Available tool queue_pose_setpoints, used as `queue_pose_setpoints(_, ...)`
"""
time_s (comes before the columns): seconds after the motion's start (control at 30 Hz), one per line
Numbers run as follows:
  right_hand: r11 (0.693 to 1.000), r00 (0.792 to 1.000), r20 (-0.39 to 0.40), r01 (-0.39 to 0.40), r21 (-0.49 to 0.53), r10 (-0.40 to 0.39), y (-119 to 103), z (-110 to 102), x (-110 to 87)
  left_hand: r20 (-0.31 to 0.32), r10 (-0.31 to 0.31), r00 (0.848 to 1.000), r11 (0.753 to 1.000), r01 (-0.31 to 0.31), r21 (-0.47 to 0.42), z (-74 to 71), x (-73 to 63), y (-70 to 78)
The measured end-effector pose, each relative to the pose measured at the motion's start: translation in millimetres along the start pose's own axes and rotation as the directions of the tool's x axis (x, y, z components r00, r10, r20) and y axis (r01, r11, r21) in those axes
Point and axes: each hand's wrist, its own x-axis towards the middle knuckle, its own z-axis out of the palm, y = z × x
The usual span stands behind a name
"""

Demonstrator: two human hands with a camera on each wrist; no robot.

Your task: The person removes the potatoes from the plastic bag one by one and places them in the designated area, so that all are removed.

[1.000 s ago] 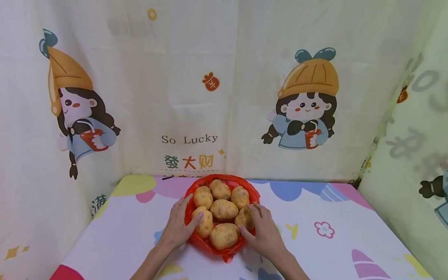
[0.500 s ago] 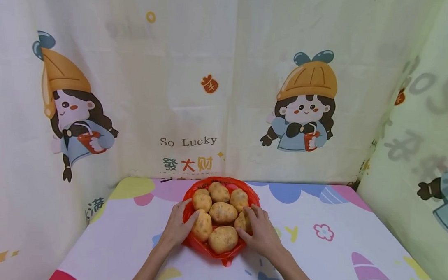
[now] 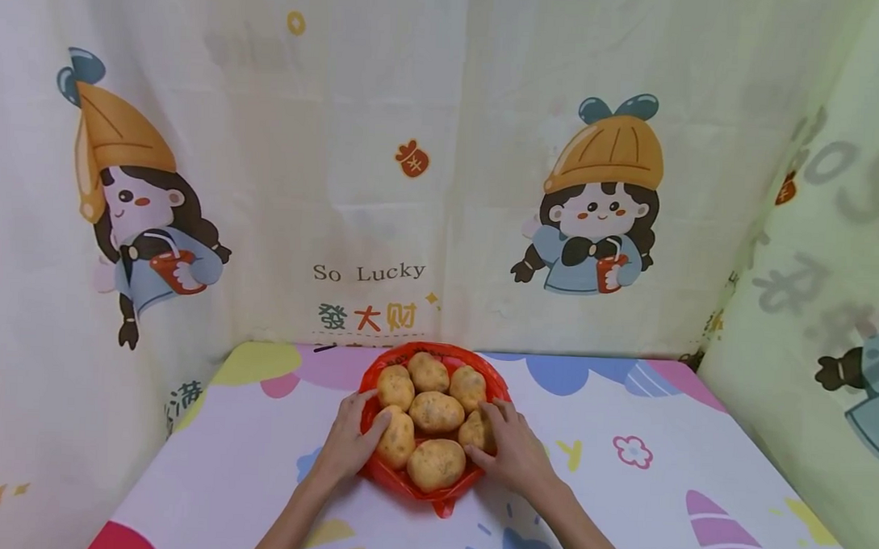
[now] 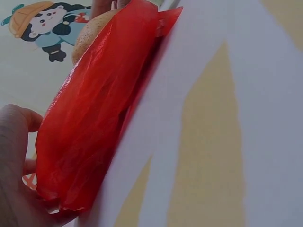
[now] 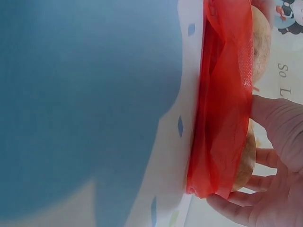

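A red plastic bag [image 3: 442, 509], its edge spread into a round rim, lies on the table in the head view. Inside it several potatoes [image 3: 437, 412] make a ring around a middle one. From the left side my left hand [image 3: 351, 439] grips the bag, with the thumb over the rim beside the left potato [image 3: 396, 437]. The right hand [image 3: 515, 451] holds the opposite side, its fingers partly covering the right potato [image 3: 476, 432]. In both wrist views thumb and fingers curve about the red plastic [image 4: 94, 118]. The bag's underside is hidden.
A table cover [image 3: 591, 506] with coloured prints lies under everything. Behind it hangs a pale curtain [image 3: 487, 163] with cartoon figures, and another curtain wall [image 3: 810, 263] borders the right side. A small dark strip [image 3: 324, 349] sits at the table's back edge.
The head view has shifted slightly. My right fingers have come a little further left over the right potato. The bag, the potatoes and my left hand look almost unchanged.
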Motion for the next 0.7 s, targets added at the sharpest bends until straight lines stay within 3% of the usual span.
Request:
queue_pose_setpoints(0.37, 0.999, 0.999, -0.026, -0.017, 0.033, 0.018, 0.1, -1.6, 2.0, 0.009, 0.011, 1.000, 1.000, -0.011, 0.004, -1.1, -1.3, 3.0)
queue_pose_setpoints(0.7, 0.999, 0.995, -0.092, 0.048, 0.025, -0.045, 1.0, -6.2, -0.1, 0.007, 0.004, 1.000, 1.000, -0.004, 0.003, -1.4, -2.7, 4.8)
